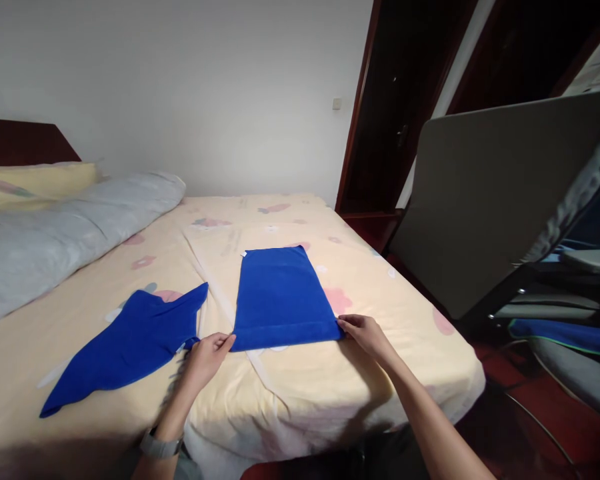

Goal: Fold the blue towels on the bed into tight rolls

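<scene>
A blue towel (pixel 281 297) lies flat and folded into a rectangle on the bed (pixel 330 387). My left hand (pixel 207 357) pinches its near left corner. My right hand (pixel 365 333) pinches its near right corner. Both hands rest low on the sheet at the towel's near edge. A second blue towel (pixel 130 343) lies crumpled and unfolded to the left, just beside my left hand. A watch sits on my left wrist (pixel 160 445).
The bed has a pale yellow sheet with flower prints. A grey duvet (pixel 55 233) and a yellow pillow (pixel 30 183) lie at the far left. A grey board (pixel 495 200) leans at the right over a chair. A dark doorway (pixel 395 113) stands behind.
</scene>
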The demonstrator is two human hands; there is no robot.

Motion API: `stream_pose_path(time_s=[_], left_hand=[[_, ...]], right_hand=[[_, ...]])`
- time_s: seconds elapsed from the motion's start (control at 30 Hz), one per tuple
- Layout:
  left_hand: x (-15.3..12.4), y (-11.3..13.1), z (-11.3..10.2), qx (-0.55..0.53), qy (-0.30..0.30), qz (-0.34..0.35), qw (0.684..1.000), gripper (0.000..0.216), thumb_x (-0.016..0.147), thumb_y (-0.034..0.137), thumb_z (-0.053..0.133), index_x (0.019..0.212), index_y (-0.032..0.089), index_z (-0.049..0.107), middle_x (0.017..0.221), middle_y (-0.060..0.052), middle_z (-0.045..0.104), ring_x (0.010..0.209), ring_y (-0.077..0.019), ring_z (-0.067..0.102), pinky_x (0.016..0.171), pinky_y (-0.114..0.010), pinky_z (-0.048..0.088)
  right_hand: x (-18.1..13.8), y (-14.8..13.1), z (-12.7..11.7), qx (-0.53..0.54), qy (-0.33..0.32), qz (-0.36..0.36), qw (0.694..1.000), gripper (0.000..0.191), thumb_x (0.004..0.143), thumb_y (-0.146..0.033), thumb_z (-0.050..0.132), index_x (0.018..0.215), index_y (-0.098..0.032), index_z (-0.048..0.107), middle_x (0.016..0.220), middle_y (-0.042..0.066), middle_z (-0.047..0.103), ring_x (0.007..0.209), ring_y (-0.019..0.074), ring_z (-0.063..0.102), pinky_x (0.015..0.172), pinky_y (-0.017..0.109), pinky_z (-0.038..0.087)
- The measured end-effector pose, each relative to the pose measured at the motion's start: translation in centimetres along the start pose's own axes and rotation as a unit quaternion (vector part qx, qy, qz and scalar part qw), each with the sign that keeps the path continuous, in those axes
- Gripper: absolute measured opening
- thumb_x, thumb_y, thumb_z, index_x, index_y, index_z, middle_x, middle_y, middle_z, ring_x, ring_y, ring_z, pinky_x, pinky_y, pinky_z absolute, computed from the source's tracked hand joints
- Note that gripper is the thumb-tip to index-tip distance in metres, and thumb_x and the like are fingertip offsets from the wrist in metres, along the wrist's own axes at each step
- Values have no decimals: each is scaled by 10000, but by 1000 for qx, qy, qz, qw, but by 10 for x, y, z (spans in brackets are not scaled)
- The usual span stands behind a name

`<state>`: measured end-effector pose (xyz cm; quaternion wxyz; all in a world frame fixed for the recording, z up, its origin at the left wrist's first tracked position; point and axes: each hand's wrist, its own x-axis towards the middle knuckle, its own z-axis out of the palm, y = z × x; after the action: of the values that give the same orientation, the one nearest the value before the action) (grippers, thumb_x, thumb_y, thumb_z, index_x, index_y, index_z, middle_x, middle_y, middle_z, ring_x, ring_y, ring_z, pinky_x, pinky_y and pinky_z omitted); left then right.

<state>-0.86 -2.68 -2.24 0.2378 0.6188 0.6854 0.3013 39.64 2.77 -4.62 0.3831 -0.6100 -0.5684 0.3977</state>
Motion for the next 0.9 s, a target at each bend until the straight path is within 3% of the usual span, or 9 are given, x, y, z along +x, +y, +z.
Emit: stream_pose_path(time_s=[0.1, 0.2, 0.43, 0.57, 0.77, 0.9], left_hand=[[-1, 0, 3, -54, -14, 2, 998, 441, 809, 616, 588, 851, 186, 675, 712, -52, 723, 690, -234, 706, 586, -269, 482], [-1, -2, 6, -115, -18, -3, 993, 451, 785, 631, 628, 870, 188, 644, 704, -36, 700, 703, -231, 703, 610, -281, 510], [0, 4, 4, -211, -12, -38, 977, 525, 699, 706, 686, 768, 187, 653, 728, -21, 691, 723, -212, 692, 682, -303, 543], [3, 6, 6, -249, -7, -53, 967, 566, 633, 721, 730, 739, 172, 638, 609, 7, 645, 573, -161, 634, 578, -269, 501], [11, 0, 16, -261, 8, -70, 963, 550, 637, 689, 735, 824, 210, 540, 493, 71, 565, 430, -140, 575, 394, -205, 374], [11, 1, 13, -276, 15, -60, 959, 553, 619, 644, 768, 853, 224, 496, 620, 36, 661, 542, -164, 662, 463, -232, 483]], right_hand=[[3, 2, 2, 33, -16, 11, 999, 333, 835, -419, 676, 971, -135, 784, 757, 39, 753, 648, 180, 668, 587, 266, 524], [2, -1, 3, 64, -27, 15, 997, 336, 804, -430, 695, 916, -126, 785, 643, 16, 695, 571, 154, 606, 534, 258, 482], [-5, -13, 8, 134, -17, 25, 991, 357, 801, -409, 711, 1046, -150, 737, 942, 83, 762, 824, 214, 702, 730, 321, 591], [-8, -15, 8, 150, -12, 42, 988, 313, 832, -392, 701, 1043, -161, 709, 914, 98, 763, 810, 228, 721, 749, 356, 623], [-7, -14, 8, 140, -2, 50, 989, 298, 848, -351, 683, 1082, -167, 682, 828, 65, 747, 711, 195, 715, 649, 308, 617], [-5, -11, 7, 144, -1, 39, 989, 323, 830, -350, 682, 1098, -171, 661, 771, 42, 732, 686, 196, 707, 641, 314, 610]])
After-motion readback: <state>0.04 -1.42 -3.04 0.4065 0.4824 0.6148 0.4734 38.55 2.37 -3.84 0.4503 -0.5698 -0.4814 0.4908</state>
